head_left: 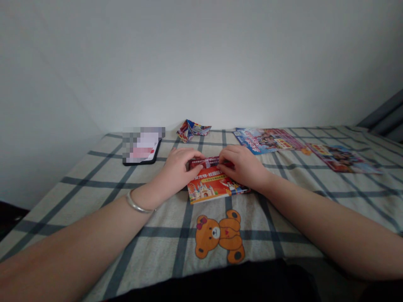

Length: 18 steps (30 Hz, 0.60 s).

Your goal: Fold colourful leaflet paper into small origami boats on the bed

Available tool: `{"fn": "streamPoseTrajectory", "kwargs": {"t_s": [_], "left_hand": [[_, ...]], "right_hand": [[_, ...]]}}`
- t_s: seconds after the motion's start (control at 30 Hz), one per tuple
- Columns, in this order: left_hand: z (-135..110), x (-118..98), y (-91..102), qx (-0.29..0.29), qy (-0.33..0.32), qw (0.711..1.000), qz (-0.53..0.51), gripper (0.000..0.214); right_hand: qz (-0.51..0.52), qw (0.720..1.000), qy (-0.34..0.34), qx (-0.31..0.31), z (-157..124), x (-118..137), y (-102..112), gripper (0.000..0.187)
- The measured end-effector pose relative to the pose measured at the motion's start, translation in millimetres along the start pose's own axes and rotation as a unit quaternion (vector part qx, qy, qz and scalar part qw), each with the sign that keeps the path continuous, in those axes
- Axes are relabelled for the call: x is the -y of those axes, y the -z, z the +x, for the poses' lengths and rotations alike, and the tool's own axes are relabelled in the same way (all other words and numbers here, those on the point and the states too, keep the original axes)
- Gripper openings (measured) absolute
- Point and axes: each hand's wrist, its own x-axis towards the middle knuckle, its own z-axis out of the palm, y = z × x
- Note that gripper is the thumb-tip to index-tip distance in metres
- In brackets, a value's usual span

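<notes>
A printed paper leaflet [208,188], orange-red with a castle picture, lies on the checked cloth in front of me. Its far edge is folded over, showing a dark red strip. My left hand [184,165] grips the left end of that fold, thumb on the near side and fingers behind it. At the right end, my right hand [241,165] pinches the same fold with curled fingers. Both hands rest low on the cloth, and their fingertips are partly hidden behind the paper. A silver bangle [138,203] circles my left wrist.
A folded paper shape [192,130] stands near the wall. Left of it lies a phone [154,156] with a blurred screen. Flat leaflets [267,140] overlap at the back right, and another leaflet [343,158] lies further right. The checked cloth [163,247] carries a printed bear.
</notes>
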Motion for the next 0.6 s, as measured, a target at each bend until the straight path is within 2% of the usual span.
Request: {"fn": "streamPoseTrajectory", "kwargs": {"t_s": [0.23,0.6], "left_hand": [[-2.6,6.4,-3.5,-0.028,0.009,0.999,-0.04,0.025],[-3.6,9.6,-6.1,0.016,0.053,0.992,-0.116,0.033]], "right_hand": [[0.005,0.999,0.011,-0.045,-1.4,0.6,3.8,0.009],[-0.011,0.999,-0.03,-0.037,-2.6,-1.5,1.0,0.008]]}}
